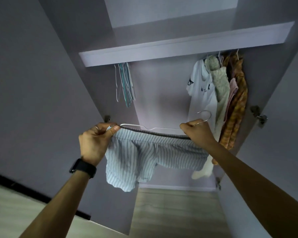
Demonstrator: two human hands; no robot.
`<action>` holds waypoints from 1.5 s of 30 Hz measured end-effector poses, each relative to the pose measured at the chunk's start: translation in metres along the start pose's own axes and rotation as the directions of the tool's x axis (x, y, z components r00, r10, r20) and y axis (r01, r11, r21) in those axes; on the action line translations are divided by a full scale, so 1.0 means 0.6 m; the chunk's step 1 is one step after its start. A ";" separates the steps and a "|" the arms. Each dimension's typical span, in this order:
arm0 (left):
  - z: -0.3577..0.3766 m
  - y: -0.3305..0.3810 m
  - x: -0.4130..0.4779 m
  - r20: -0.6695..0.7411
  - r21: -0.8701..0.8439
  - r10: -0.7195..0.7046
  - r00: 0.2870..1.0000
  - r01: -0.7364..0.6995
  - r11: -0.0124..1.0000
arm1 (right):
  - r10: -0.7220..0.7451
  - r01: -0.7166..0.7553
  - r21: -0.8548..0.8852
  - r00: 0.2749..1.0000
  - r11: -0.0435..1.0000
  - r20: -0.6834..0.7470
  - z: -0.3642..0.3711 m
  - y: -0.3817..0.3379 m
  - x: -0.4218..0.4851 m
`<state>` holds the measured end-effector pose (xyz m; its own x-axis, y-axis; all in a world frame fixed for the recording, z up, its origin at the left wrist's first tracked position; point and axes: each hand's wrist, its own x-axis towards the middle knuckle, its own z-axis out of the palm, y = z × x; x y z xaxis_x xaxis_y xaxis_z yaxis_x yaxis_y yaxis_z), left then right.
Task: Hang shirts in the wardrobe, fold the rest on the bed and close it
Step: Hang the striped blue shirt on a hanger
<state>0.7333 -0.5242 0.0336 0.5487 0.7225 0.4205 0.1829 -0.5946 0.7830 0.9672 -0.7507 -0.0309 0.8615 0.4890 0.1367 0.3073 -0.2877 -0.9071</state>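
Your left hand and right hand pinch the blue-and-white striped garment onto the thin white wire hanger, before the open wardrobe. Square its band along the bar before lifting.

I see open room in the wardrobe's middle, under the shelf. Bare hangers crowd the left end; hung clothes fill the right. Both wardrobe doors stand wide open.
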 end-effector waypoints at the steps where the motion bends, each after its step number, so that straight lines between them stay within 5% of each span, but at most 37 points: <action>1: 0.000 -0.001 0.000 -0.013 -0.007 0.000 1.000 0.000 1.000 | -0.016 0.017 -0.045 1.000 0.999 0.013 -0.005 -0.004 0.001; 5: 0.013 -0.004 0.006 0.012 -0.021 0.035 0.999 -0.035 0.999 | -0.057 0.078 -0.292 0.995 0.953 0.082 -0.011 -0.021 -0.012; 9: 0.041 0.002 0.012 0.162 0.000 0.133 0.978 -0.134 0.991 | -0.254 0.294 -0.363 0.955 0.884 0.154 -0.001 -0.062 -0.015; 13: 0.070 0.021 0.013 0.325 -0.064 0.210 0.922 -0.200 0.978 | -0.242 0.372 -0.518 0.922 0.771 0.303 0.012 -0.099 -0.008; 17: 0.074 -0.005 0.011 0.533 0.018 0.090 0.842 -0.117 0.993 | -0.257 0.229 -0.422 0.966 0.877 -0.010 -0.001 -0.092 0.013; 20: 0.077 -0.020 0.001 0.568 0.091 0.035 0.822 -0.105 0.990 | -0.277 0.272 -0.430 0.960 0.861 0.053 -0.005 -0.091 0.012; 25: 0.127 0.038 -0.008 0.628 0.051 0.149 0.763 -0.231 0.972 | -0.283 0.312 -0.293 0.949 0.904 0.136 0.017 -0.116 -0.012; 27: 0.138 0.061 -0.003 0.586 0.042 0.200 0.785 -0.276 0.960 | -0.374 0.383 -0.187 0.924 0.905 0.083 0.002 -0.117 -0.022; 29: 0.129 0.069 0.009 0.536 0.005 0.172 0.827 -0.207 0.978 | -0.441 0.427 -0.256 0.897 0.867 0.003 -0.028 -0.090 -0.024; 33: 0.097 0.059 0.033 0.532 -0.017 0.092 0.842 -0.099 0.995 | -0.202 0.245 -0.434 0.969 0.867 0.142 -0.073 0.007 -0.039; 38: 0.141 0.085 0.020 0.588 0.048 0.134 0.798 -0.200 0.979 | -0.227 0.245 -0.261 0.969 0.934 0.098 -0.026 0.044 -0.069; 43: 0.164 0.070 0.013 0.618 0.174 0.046 0.785 -0.193 0.966 | -0.173 0.244 -0.507 0.968 0.827 0.183 -0.055 0.075 -0.058; 45: 0.162 0.058 0.009 0.629 0.173 0.016 0.778 -0.159 0.972 | -0.082 0.163 -0.462 0.978 0.872 0.190 -0.074 0.088 -0.064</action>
<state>0.8222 -0.5752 0.0183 0.9424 0.3306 0.0514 0.2310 -0.7540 0.6149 0.9685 -0.8210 -0.0665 0.7408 0.6586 0.1322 0.5946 -0.5515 -0.5850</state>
